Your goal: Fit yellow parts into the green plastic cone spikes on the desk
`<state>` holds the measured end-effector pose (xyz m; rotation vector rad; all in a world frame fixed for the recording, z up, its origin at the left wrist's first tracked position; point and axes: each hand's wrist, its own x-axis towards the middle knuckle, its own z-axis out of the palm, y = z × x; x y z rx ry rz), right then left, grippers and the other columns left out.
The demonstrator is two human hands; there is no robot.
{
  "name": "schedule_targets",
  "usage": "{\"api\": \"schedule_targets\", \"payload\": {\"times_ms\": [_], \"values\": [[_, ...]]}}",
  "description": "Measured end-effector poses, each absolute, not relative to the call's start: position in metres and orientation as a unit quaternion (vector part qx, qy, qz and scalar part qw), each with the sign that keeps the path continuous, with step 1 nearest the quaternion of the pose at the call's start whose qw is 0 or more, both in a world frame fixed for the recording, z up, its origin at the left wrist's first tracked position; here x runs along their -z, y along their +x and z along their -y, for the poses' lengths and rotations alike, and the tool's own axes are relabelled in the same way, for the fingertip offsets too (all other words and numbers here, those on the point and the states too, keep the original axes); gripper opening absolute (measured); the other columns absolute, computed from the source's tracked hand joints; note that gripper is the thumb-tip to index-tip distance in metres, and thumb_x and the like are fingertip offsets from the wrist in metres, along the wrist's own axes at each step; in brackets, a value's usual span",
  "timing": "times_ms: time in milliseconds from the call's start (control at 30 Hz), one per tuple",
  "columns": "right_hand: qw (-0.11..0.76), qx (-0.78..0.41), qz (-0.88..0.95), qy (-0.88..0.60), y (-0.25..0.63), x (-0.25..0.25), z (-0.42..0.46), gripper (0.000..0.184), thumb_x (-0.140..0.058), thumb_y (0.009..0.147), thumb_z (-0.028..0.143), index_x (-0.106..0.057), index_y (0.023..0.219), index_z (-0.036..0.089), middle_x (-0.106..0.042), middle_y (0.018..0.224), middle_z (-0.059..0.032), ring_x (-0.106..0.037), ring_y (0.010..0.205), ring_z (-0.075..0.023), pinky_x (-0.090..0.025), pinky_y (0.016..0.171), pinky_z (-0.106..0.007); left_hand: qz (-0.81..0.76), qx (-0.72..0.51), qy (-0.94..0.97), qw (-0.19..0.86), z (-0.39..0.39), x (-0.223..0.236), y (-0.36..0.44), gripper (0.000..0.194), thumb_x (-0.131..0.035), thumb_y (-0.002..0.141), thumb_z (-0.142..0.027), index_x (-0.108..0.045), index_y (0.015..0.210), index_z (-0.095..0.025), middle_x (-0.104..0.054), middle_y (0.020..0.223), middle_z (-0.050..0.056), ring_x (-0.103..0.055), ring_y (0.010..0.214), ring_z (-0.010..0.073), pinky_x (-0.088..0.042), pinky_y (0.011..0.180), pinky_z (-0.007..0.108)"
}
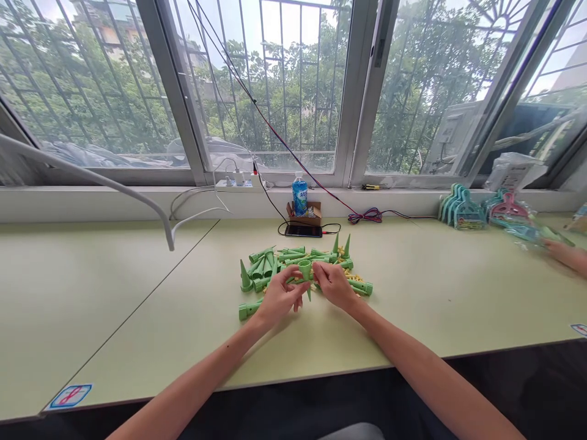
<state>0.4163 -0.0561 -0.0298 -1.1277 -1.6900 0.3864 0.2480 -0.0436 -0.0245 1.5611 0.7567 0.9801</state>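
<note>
Between the thumb and fingers of my left hand (280, 297) is a green plastic spike (304, 267), its wide open end up and its thin tip pointing down. My right hand (334, 285) is closed in a pinch right beside the spike's rim; what its fingertips hold, if anything, is too small to make out. Around and behind both hands lies a loose heap of similar green spikes (263, 267), most on their sides, a few standing point up. Small yellow pieces (356, 277) are scattered among them.
Behind the heap, a phone (303, 231) with cables lies before a small cardboard box (314, 214) and a blue bottle (299, 194). Bagged teal items (463, 209) stand at the far right, where another person's hand (566, 255) reaches in. A white curved bar (137, 197) juts in from the left.
</note>
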Motion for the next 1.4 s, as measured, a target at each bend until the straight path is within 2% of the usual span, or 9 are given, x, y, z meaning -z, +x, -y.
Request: {"api": "schedule_targets", "payload": {"times_ms": [100,167,300,467,867,1133,1400], "values": [[0.526,-0.151,0.689,-0.475,0.417,0.03,0.056,0.047,-0.034,0.1,0.049,-0.045,0.066,0.02,-0.046,0.056,0.0019,-0.038,0.05,-0.0115,-0.029,0.052,-0.026,-0.33,-0.42,0.651,0.539,0.044,0.023,0.25,0.043,-0.073,0.075,-0.049,-0.054,0.099,-0.019,-0.061,0.094,0.003,-0.054,0.042,0.0058,-0.041,0.035,0.02],[0.532,-0.146,0.683,-0.479,0.418,0.03,0.056,0.046,-0.033,0.101,0.049,-0.046,0.068,0.02,-0.045,0.057,0.0023,-0.038,0.05,-0.0117,-0.03,0.052,-0.026,-0.34,-0.417,0.639,0.55,0.045,0.02,0.25,0.039,-0.067,0.08,-0.053,-0.056,0.088,-0.016,-0.06,0.082,0.001,-0.052,0.041,0.0062,-0.041,0.036,0.02],[0.516,-0.139,0.706,-0.465,0.42,0.03,0.058,0.042,-0.035,0.101,0.045,-0.047,0.07,0.02,-0.043,0.058,0.0034,-0.037,0.051,-0.0112,-0.03,0.054,-0.026,-0.338,-0.38,0.585,0.632,0.046,0.015,0.249,0.059,-0.045,0.086,-0.068,-0.056,0.065,-0.013,-0.057,0.062,0.002,-0.052,0.04,0.0093,-0.039,0.036,0.021],[0.471,-0.153,0.758,-0.424,0.419,0.029,0.06,0.039,-0.038,0.1,0.041,-0.043,0.068,0.02,-0.044,0.06,0.0034,-0.036,0.055,-0.0108,-0.031,0.056,-0.025,-0.341,-0.309,0.553,0.695,0.046,0.013,0.247,0.079,-0.032,0.081,-0.081,-0.059,0.056,-0.011,-0.058,0.058,0.007,-0.051,0.04,0.0108,-0.04,0.038,0.023],[0.471,-0.169,0.764,-0.407,0.421,0.03,0.06,0.034,-0.039,0.1,0.037,-0.046,0.071,0.02,-0.046,0.06,0.0037,-0.036,0.054,-0.0107,-0.032,0.055,-0.025,-0.294,-0.276,0.534,0.743,0.044,0.014,0.246,0.059,-0.042,0.087,-0.067,-0.061,0.076,-0.013,-0.064,0.079,0.008,-0.052,0.047,0.0098,-0.042,0.042,0.022],[0.473,-0.176,0.763,-0.405,0.421,0.028,0.061,0.032,-0.037,0.1,0.035,-0.049,0.074,0.02,-0.051,0.059,0.0037,-0.038,0.051,-0.0106,-0.034,0.055,-0.025,-0.285,-0.282,0.524,0.751,0.045,0.012,0.245,0.051,-0.046,0.088,-0.064,-0.06,0.088,-0.014,-0.062,0.079,0.007,-0.052,0.049,0.0105,-0.044,0.042,0.023],[0.475,-0.159,0.757,-0.419,0.422,0.03,0.059,0.036,-0.037,0.1,0.038,-0.042,0.068,0.021,-0.052,0.061,0.0023,-0.039,0.053,-0.0108,-0.032,0.055,-0.025,-0.285,-0.298,0.584,0.699,0.046,0.014,0.243,0.042,-0.055,0.087,-0.056,-0.057,0.097,-0.016,-0.062,0.094,0.008,-0.056,0.05,0.0085,-0.043,0.04,0.02]]}}
